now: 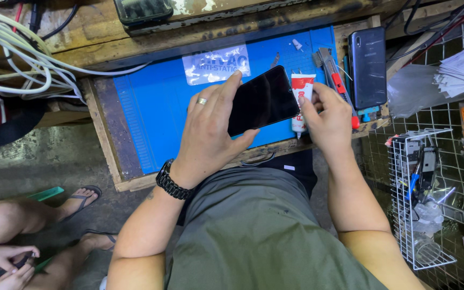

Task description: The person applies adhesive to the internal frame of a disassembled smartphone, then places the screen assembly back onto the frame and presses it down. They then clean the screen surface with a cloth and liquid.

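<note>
The left hand (208, 131) grips a black phone (261, 100) by its edges, fingers curled over the top and thumb under the lower corner, and holds it tilted above the blue mat (157, 107) that covers the wooden bench (108, 139). A ring sits on one finger and a dark watch (172, 181) circles the wrist. The right hand (328, 115) is closed around a small white tube with a red label (301, 102), which stands just beside the phone's right edge; its nozzle points down toward the mat, though whether the tip touches anything cannot be told from here. A utility knife with a red slider (333, 72) lies on the bench close behind that hand, and a second dark phone (368, 67) rests face up at the bench's right end. White cables (22, 59) run along the upper left. A wire rack (422, 198) holding small tools stands at the right. Another person's sandalled feet (84, 198) show on the floor at lower left.
</note>
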